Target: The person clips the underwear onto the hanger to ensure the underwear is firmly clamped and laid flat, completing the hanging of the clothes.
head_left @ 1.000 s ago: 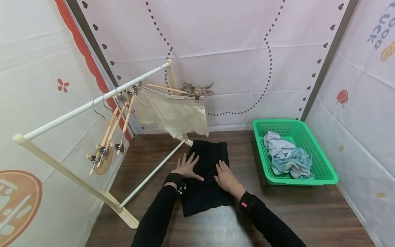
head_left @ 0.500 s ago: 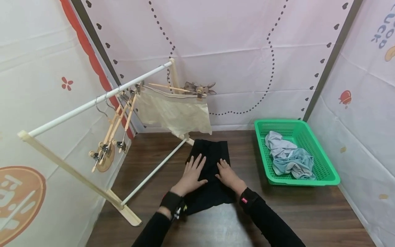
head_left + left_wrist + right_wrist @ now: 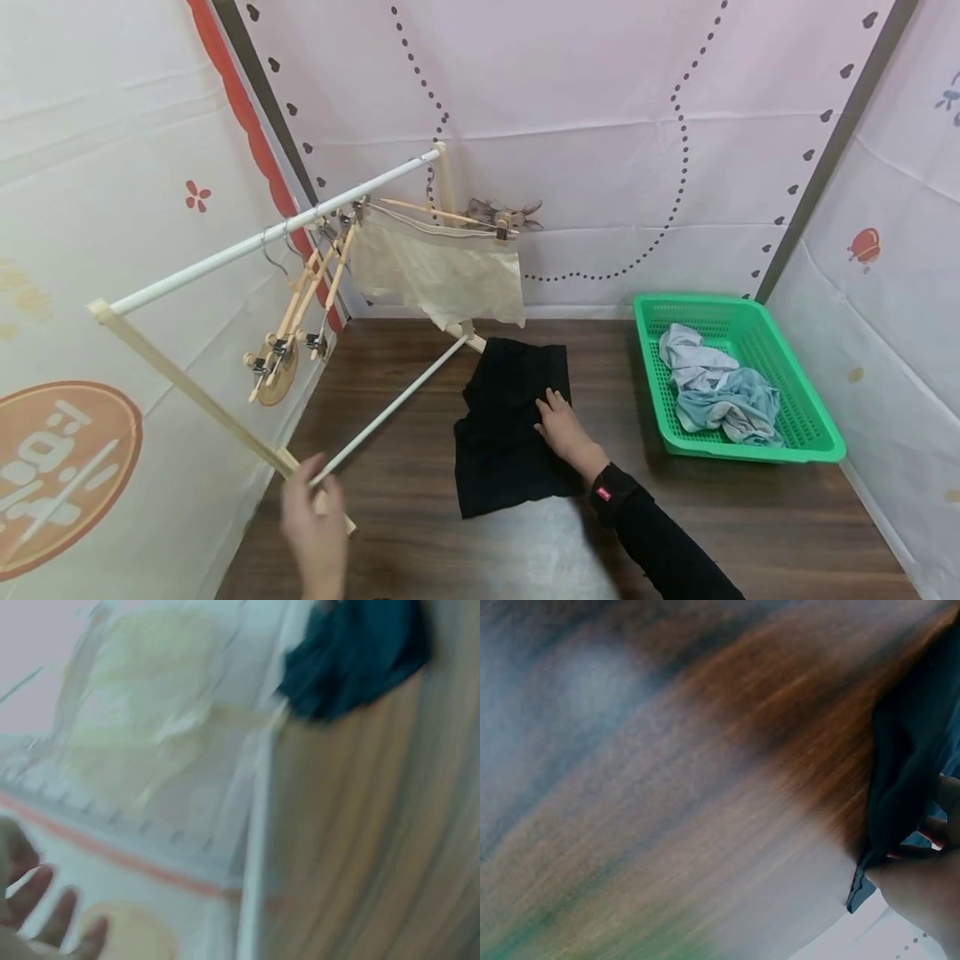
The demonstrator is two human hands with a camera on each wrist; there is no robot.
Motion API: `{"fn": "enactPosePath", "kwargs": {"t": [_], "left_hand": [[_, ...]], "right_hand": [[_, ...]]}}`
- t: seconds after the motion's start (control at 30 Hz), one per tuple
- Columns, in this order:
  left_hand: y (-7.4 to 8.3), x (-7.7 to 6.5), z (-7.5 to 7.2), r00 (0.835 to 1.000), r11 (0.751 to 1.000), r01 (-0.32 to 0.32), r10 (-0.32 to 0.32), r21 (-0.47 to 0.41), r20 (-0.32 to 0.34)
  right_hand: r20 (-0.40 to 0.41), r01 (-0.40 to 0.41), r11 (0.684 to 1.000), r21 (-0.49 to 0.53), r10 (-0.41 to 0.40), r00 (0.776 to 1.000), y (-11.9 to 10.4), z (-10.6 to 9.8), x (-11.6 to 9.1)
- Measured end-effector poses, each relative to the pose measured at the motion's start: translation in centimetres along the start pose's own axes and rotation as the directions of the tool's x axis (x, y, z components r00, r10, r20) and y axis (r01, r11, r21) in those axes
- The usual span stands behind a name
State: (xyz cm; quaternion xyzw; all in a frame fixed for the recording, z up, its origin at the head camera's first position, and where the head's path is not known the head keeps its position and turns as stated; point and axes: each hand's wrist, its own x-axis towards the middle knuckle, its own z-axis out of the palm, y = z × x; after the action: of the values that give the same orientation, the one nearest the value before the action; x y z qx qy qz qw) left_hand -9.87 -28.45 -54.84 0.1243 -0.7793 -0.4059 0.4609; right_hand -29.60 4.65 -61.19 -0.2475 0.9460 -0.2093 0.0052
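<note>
Head view: I see the black garment [image 3: 502,450], apparently folded shorts, flat on the wood-grain surface [image 3: 420,542], centre. The right hand [image 3: 562,427] rests on its right portion, fingers extended, presumably to steady it. The left hand [image 3: 315,529], blurred, is at the near end of the clothes rack [image 3: 225,255]; contact cannot be determined. Clips hold a cream cloth [image 3: 442,267] by its upper edge, likely so it drapes freely. Further clip hangers [image 3: 341,267] occupy the same rail, nearer. The green basket [image 3: 750,455] at right contains crumpled cloths [image 3: 731,400]. Open strips separate the garment from the basket and, at left, from the rack's lower rod [image 3: 390,410].

Left wrist view: the fingers are parted, gripping nothing visible.

Right wrist view: the thumb lies at the garment's edge; bare surface extends beyond.
</note>
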Motion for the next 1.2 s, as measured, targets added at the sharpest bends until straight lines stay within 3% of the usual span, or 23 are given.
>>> {"fn": "enactPosePath", "kwargs": {"t": [0.07, 0.13, 0.17, 0.27, 0.33, 0.43, 0.53, 0.67, 0.8, 0.87, 1.0, 1.1, 1.2], "left_hand": [[-0.3, 1.4, -1.8, 0.988, 0.997, 0.075, -0.071, 0.020, -0.134], [-0.7, 2.9, -3.0, 0.968, 0.982, 0.187, -0.179, 0.028, -0.178], [-0.8, 3.7, -3.4, 0.956, 0.969, 0.246, -0.238, 0.022, -0.172], [-1.4, 5.8, -4.1, 0.928, 0.929, 0.370, -0.370, -0.012, -0.046], [-1.9, 7.0, -4.2, 0.917, 0.917, 0.397, -0.394, -0.037, 0.065], [-2.4, 8.5, -3.9, 0.916, 0.924, 0.378, -0.363, -0.060, 0.172], [-2.9, 9.1, -3.5, 0.918, 0.931, 0.363, -0.352, -0.028, 0.182], [-3.5, 9.2, -3.2, 0.923, 0.931, 0.359, -0.364, 0.060, 0.123], [-4.1, 9.1, -3.0, 0.950, 0.948, 0.301, -0.307, 0.100, 0.057], [-4.4, 9.0, -2.9, 0.965, 0.960, 0.260, -0.263, 0.109, 0.017], [-4.8, 9.0, -3.1, 0.974, 0.970, 0.224, -0.222, 0.097, -0.038], [-4.8, 9.2, -3.5, 0.974, 0.970, 0.228, -0.226, 0.082, -0.033], [-4.6, 9.4, -3.9, 0.973, 0.969, 0.232, -0.232, 0.089, -0.009]], "right_hand": [[-0.031, 0.025, 0.999, -0.024, -0.026, 0.999, 0.1, 0.0, -0.1], [-0.081, 0.057, 0.996, -0.061, -0.062, 0.995, 0.2, 0.0, 0.0], [-0.109, 0.070, 0.995, -0.074, -0.078, 0.991, 0.1, 0.0, 0.1], [-0.180, 0.102, 0.993, -0.052, -0.109, 0.977, -1.1, -0.3, 0.6], [-0.195, 0.118, 0.993, 0.016, -0.113, 0.974, -2.5, -1.1, 1.2], [-0.172, 0.136, 0.980, 0.147, -0.110, 0.979, -5.4, -3.2, 2.2], [-0.136, 0.163, 0.954, 0.253, -0.131, 0.982, -8.3, -5.9, 3.1], [-0.120, 0.229, 0.894, 0.385, -0.197, 0.973, -12.3, -9.4, 3.9], [-0.113, 0.281, 0.799, 0.532, -0.262, 0.958, -16.4, -12.6, 4.8], [-0.085, 0.270, 0.739, 0.617, -0.279, 0.957, -18.5, -13.9, 5.5], [0.017, 0.147, 0.563, 0.814, -0.275, 0.961, -22.4, -15.7, 7.0], [0.091, 0.025, 0.424, 0.905, -0.251, 0.964, -24.8, -16.8, 8.1], [0.140, -0.068, 0.305, 0.950, -0.222, 0.965, -26.5, -17.4, 9.3]]}}
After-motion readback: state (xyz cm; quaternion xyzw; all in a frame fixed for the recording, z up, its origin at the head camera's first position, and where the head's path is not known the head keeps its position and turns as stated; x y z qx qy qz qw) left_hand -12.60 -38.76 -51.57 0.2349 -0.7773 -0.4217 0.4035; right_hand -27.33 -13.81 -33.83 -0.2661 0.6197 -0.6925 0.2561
